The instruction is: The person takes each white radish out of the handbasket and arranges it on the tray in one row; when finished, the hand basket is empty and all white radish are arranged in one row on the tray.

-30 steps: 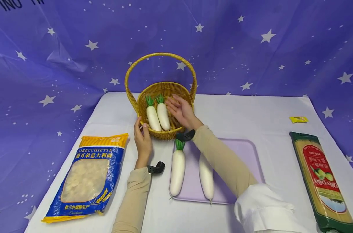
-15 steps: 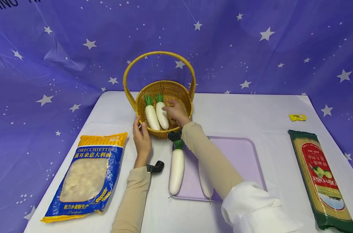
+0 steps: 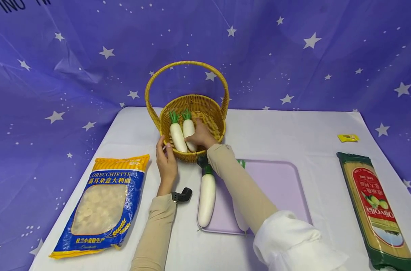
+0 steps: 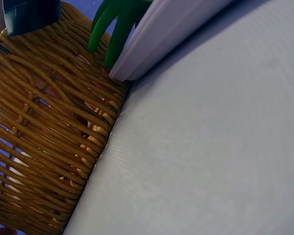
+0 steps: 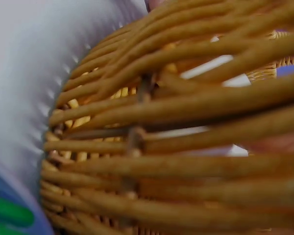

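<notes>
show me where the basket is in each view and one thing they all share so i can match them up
Head: the basket stands just left of centre, handle arching up.
Left wrist: basket along the left side, close up.
Right wrist: basket fills most of the picture, out to the right edge.
Shared landmark: the white tabletop.

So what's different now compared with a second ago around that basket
The right hand, spread open in the right side of the basket a second ago, has moved left and apparently taken hold of the right radish inside. The left hand stays against the basket, which looks unmoved, like the left radish and purple tray.
</notes>
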`<action>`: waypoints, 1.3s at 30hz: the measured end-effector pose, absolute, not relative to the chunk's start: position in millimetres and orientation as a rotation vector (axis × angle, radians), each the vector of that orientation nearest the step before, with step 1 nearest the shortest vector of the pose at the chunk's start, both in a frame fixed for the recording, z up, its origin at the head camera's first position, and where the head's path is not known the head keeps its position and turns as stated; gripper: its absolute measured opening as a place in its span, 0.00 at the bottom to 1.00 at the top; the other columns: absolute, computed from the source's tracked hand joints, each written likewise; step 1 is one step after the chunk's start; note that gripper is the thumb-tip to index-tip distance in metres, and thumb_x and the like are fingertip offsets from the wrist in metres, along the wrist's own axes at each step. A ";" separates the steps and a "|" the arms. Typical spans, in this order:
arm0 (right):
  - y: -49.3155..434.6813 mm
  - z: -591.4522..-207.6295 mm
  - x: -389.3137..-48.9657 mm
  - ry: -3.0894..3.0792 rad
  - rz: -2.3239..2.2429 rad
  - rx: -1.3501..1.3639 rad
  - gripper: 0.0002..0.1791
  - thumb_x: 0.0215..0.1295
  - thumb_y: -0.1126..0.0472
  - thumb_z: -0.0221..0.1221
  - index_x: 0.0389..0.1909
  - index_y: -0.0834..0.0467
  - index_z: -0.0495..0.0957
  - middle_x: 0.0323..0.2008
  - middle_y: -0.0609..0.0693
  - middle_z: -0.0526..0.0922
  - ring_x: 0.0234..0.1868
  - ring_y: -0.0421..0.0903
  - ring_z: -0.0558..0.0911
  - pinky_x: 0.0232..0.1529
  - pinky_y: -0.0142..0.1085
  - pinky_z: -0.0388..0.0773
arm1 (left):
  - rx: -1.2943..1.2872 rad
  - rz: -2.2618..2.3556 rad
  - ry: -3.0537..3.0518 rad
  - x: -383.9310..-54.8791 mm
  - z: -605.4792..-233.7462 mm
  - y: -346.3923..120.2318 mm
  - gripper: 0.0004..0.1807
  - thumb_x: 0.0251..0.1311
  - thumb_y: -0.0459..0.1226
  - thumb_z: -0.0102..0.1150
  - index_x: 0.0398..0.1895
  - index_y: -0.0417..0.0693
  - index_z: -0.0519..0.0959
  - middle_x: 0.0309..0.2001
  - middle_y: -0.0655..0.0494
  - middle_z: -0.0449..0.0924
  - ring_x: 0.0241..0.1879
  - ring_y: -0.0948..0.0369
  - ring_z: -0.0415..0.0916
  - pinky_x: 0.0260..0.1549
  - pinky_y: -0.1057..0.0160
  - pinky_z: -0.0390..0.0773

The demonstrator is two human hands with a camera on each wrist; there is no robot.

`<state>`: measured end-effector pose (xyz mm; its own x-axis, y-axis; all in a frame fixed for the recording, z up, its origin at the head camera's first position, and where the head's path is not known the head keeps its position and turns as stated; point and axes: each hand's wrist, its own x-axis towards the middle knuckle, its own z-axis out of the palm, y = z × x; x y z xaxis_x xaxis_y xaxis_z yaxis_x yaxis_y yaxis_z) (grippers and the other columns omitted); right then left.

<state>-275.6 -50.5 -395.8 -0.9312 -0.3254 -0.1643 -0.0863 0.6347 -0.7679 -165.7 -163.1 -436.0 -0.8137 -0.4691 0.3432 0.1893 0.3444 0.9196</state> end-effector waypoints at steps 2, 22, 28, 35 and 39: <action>-50.7 -395.7 -275.7 2.545 -1.200 -0.368 0.50 0.48 0.59 0.66 0.70 0.56 0.47 0.63 0.62 0.64 0.62 0.57 0.65 0.61 0.45 0.65 | 0.253 -1.503 -2.051 -161.1 -427.5 -159.5 0.21 0.68 0.35 0.37 0.64 0.41 0.60 0.62 0.40 0.61 0.57 0.43 0.65 0.55 0.48 0.66; -49.5 -395.3 -276.9 2.129 -1.508 -0.469 0.31 0.60 0.59 0.57 0.65 0.47 0.61 0.60 0.57 0.67 0.48 0.52 0.76 0.39 0.42 0.77 | 0.257 -1.472 -2.077 -175.8 -456.9 -170.2 0.23 0.69 0.46 0.35 0.66 0.55 0.58 0.64 0.48 0.60 0.58 0.49 0.65 0.56 0.52 0.67; -45.7 -386.2 -269.2 1.925 -1.768 -0.470 0.30 0.60 0.59 0.57 0.64 0.42 0.62 0.56 0.60 0.69 0.48 0.51 0.77 0.42 0.44 0.79 | 0.260 -1.469 -2.074 -175.7 -455.6 -172.9 0.24 0.69 0.48 0.34 0.66 0.55 0.58 0.65 0.50 0.59 0.59 0.52 0.64 0.56 0.53 0.67; -11.6 -365.7 -247.0 1.741 -1.937 -0.487 0.29 0.61 0.60 0.57 0.62 0.40 0.63 0.58 0.57 0.65 0.48 0.47 0.75 0.42 0.40 0.77 | 0.261 -1.452 -2.043 -175.6 -458.2 -170.0 0.23 0.69 0.47 0.35 0.65 0.54 0.60 0.62 0.47 0.62 0.56 0.52 0.66 0.55 0.54 0.69; 27.3 -348.7 -224.0 1.794 -1.835 -0.591 0.31 0.60 0.60 0.58 0.63 0.41 0.61 0.58 0.57 0.65 0.51 0.49 0.74 0.45 0.40 0.77 | 0.268 -1.442 -2.045 -175.5 -457.8 -170.4 0.22 0.69 0.46 0.36 0.64 0.54 0.60 0.62 0.47 0.63 0.56 0.53 0.66 0.55 0.54 0.68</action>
